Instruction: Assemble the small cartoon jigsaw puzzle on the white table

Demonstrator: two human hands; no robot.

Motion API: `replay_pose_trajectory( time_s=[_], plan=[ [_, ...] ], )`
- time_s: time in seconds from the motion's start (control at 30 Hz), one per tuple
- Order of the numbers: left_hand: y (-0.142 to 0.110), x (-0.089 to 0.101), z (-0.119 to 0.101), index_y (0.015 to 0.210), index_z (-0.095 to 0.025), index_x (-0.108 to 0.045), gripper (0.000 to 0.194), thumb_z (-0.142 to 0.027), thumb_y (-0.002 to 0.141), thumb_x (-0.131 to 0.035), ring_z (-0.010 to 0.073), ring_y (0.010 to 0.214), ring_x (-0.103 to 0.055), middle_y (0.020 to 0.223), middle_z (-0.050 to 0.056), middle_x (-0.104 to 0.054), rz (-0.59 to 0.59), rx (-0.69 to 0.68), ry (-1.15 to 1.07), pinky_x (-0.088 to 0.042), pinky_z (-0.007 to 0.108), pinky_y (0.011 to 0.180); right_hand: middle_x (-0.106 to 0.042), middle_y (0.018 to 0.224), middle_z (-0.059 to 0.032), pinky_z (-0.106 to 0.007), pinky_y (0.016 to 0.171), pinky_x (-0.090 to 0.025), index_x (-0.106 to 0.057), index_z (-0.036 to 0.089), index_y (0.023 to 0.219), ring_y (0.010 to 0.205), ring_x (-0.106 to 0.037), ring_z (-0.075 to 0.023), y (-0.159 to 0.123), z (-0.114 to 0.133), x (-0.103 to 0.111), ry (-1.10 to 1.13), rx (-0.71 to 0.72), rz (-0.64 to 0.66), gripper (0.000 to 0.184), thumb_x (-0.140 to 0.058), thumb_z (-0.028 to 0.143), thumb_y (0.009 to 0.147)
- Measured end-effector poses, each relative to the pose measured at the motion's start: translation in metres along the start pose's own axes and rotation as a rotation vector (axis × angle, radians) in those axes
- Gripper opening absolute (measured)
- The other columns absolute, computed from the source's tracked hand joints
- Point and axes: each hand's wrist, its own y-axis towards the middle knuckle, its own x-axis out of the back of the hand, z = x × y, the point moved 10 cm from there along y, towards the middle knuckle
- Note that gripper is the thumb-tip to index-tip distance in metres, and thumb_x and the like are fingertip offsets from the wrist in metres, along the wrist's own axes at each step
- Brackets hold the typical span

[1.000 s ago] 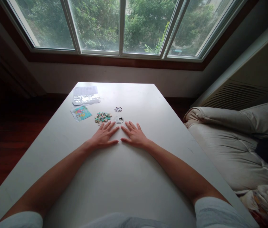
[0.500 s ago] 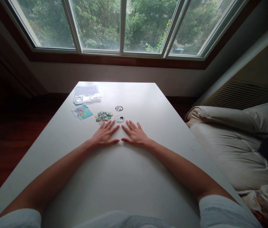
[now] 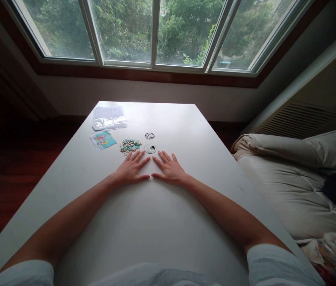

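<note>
My left hand [image 3: 130,169] lies flat on the white table [image 3: 153,222], palm down, with its fingers spread. Mirroring it, my right hand [image 3: 169,168] also rests flat and spread, the two thumbs nearly meeting. Neither holds anything. Just beyond my left fingertips is a pile of small jigsaw puzzle pieces [image 3: 130,145], teal, cream and dark. A round grey-and-white disc [image 3: 150,149] lies between and just past the fingertips. Behind it sits a smaller round disc [image 3: 149,136] with a dark and white pattern.
A colourful picture card [image 3: 103,140] lies at the table's left, below a clear plastic bag with paper [image 3: 109,118]. To the right of the table stands a cream padded sofa [image 3: 281,186]. A window [image 3: 153,35] and wall are beyond the far edge.
</note>
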Motion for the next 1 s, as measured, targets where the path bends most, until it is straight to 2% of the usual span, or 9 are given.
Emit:
replay_pose_trajectory(
  time_s=[0.63, 1.0],
  plan=[
    [0.0026, -0.0006, 0.0008, 0.163, -0.032, -0.019, 0.085, -0.079, 0.093, -0.033, 0.0335, 0.157, -0.006, 0.171, 0.007, -0.01, -0.006, -0.007, -0.002, -0.007, 0.056, 0.126, -0.005, 0.17, -0.0089, -0.06, 0.124, -0.004, -0.019, 0.03, 0.163, 0.157, -0.005, -0.0327, -0.0013, -0.0022, 0.0039, -0.005, -0.003, -0.033, 0.09, -0.028, 0.083, 0.091],
    [0.0022, 0.0021, 0.002, 0.161, -0.033, -0.026, 0.076, -0.071, 0.096, -0.035, 0.0335, 0.157, -0.012, 0.17, 0.006, -0.016, -0.025, -0.006, -0.016, -0.011, 0.058, 0.125, -0.008, 0.17, -0.0092, -0.058, 0.124, -0.006, -0.023, 0.029, 0.162, 0.157, -0.007, -0.0313, -0.0016, -0.0033, 0.0056, 0.011, 0.003, -0.042, 0.088, -0.029, 0.082, 0.092]
  ],
)
